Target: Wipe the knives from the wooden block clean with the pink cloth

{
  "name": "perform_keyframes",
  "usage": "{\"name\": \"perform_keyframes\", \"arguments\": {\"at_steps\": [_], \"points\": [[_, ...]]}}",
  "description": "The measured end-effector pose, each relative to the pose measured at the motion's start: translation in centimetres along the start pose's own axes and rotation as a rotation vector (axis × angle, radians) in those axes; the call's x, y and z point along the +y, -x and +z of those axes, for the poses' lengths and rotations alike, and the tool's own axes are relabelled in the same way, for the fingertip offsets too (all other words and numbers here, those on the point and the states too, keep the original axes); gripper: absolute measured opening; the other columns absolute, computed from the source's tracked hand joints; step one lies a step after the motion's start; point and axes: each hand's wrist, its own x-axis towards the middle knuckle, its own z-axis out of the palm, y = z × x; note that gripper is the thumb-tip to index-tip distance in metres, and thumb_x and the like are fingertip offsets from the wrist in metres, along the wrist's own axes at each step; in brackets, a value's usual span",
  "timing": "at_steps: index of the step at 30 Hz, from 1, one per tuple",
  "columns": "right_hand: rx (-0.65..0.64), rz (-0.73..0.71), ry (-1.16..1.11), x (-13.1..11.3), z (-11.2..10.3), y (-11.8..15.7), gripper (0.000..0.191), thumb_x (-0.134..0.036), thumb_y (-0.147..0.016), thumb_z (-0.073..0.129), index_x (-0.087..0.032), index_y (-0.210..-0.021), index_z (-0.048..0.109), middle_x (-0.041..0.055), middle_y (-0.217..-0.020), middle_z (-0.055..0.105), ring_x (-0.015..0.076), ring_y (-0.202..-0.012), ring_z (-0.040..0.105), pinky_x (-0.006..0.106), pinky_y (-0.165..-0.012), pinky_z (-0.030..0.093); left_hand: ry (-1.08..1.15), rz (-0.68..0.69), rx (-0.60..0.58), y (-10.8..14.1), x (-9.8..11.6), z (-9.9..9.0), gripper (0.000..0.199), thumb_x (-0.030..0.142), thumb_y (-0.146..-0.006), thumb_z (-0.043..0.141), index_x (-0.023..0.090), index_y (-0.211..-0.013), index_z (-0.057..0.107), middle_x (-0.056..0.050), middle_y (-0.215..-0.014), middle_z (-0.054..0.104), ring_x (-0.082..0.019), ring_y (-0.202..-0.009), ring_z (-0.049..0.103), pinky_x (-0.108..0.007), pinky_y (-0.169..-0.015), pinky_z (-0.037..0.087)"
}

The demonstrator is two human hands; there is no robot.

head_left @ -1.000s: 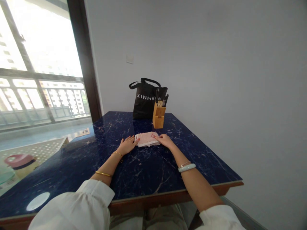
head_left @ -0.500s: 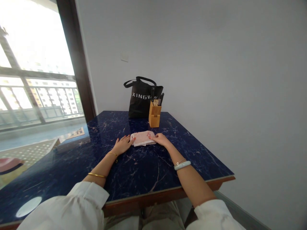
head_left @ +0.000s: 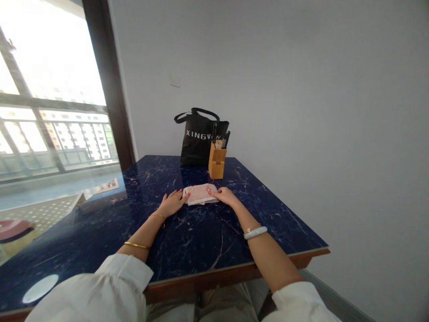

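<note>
A folded pink cloth (head_left: 200,194) with white edges lies flat on the dark blue marbled table (head_left: 197,241). My left hand (head_left: 172,202) rests palm down at the cloth's left edge, fingers spread on the table and the thumb on the cloth's corner. At the right edge, my right hand (head_left: 224,196) has the cloth between its thumb and fingers; the fingers beneath are partly hidden. Behind the cloth stands a wooden knife block (head_left: 217,163) with black-handled knives in it.
A black tote bag (head_left: 196,145) with white lettering stands behind the knife block, near the grey wall. A white round patch (head_left: 40,289) shows at the table's lower left. Beyond the left edge are a perforated cream surface (head_left: 60,210) and a large window.
</note>
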Motion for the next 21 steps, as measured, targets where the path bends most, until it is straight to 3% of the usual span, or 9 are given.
{"name": "perform_keyframes", "arguments": {"at_steps": [21], "points": [[0.004,-0.012,0.065,0.02,0.12,-0.22,0.048,-0.061,-0.066,0.048,-0.015,-0.066,0.062,0.0044,-0.065,0.061,0.0153,-0.063,0.055,0.020,-0.049,0.031,-0.005,-0.008,0.010,0.06,0.06,0.15,0.061,0.055,-0.082,0.011,0.024,-0.130,0.032,-0.004,-0.139,0.026,-0.025,-0.128,0.018,-0.052,-0.098,0.013]]}}
